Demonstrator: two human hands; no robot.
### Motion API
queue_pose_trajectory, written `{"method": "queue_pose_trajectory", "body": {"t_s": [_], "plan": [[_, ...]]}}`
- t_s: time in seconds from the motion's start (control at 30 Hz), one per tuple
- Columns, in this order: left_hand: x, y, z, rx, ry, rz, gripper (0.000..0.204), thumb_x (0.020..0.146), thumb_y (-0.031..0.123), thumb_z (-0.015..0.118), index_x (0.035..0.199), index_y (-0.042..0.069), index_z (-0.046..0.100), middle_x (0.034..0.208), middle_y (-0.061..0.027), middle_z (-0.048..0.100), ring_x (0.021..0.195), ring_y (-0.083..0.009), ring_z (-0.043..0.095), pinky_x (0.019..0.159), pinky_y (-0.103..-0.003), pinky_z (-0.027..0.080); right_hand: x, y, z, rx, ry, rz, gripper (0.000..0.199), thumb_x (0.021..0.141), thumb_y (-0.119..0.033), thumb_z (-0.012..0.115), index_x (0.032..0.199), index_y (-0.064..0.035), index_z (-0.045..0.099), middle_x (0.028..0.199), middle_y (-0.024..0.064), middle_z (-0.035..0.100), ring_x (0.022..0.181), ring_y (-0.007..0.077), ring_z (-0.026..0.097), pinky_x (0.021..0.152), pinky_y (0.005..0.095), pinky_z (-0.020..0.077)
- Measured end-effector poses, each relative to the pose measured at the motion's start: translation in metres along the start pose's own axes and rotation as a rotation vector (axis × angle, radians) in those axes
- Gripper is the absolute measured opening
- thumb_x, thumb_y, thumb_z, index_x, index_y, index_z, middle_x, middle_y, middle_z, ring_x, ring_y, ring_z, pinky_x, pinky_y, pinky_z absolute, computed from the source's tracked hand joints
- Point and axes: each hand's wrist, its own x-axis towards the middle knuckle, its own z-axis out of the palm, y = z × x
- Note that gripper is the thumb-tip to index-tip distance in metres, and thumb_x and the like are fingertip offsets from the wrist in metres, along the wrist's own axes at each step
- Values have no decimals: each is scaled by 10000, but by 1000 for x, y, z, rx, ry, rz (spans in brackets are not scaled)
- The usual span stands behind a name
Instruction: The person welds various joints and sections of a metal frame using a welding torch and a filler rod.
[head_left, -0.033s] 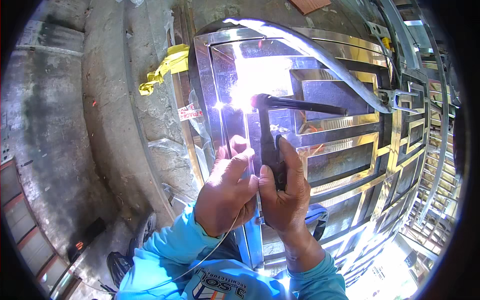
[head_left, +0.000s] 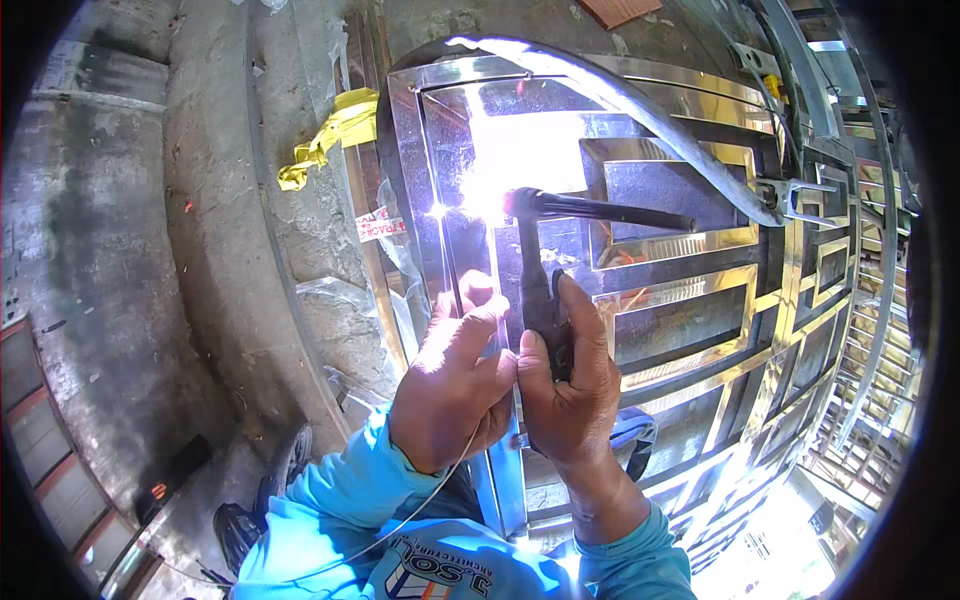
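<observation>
My right hand [head_left: 568, 390] is closed round the black handle of a TIG welding torch [head_left: 530, 250]. The torch's head meets a glaring white arc, and its long back cap sticks out to the right. In my left hand [head_left: 455, 380], just beside it, a thin filler rod [head_left: 452, 265] is pinched. The rod points up along the frame, and its thin tail [head_left: 440, 487] trails below my hand. Under both hands lies a shiny metal gate panel [head_left: 680, 270] with rectangular patterns. Glare hides the spot where the arc touches the metal.
A grey sleeved hose [head_left: 640, 115] arches over the panel's far part. Left of the panel are a crumpled yellow strip [head_left: 345, 125], clear plastic film [head_left: 350, 305] and a concrete floor [head_left: 230, 250]. More metal frames [head_left: 880, 370] stand at the right.
</observation>
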Motion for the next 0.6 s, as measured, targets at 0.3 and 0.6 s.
{"method": "queue_pose_trajectory", "body": {"t_s": [0.3, 0.6], "plan": [[2, 10, -7, 5, -113, -119, 189, 843, -69, 692, 1031, -77, 706, 1227, -287, 605, 1233, -523, 588, 934, -498, 561, 0, 1, 2, 13, 64, -43, 548, 914, -24, 669, 1432, 24, 501, 1180, 264, 685, 1019, 350, 730, 857, 401, 595], [0, 7, -8, 49, -124, -123, 135, 828, -38, 687, 960, -14, 695, 1261, -267, 599, 1184, -473, 626, 985, -531, 497, 0, -2, -1, 13, -20, 18, 552, 937, 3, 625, 1463, 14, 458, 1145, 174, 692, 991, 225, 713, 842, 338, 577]]}}
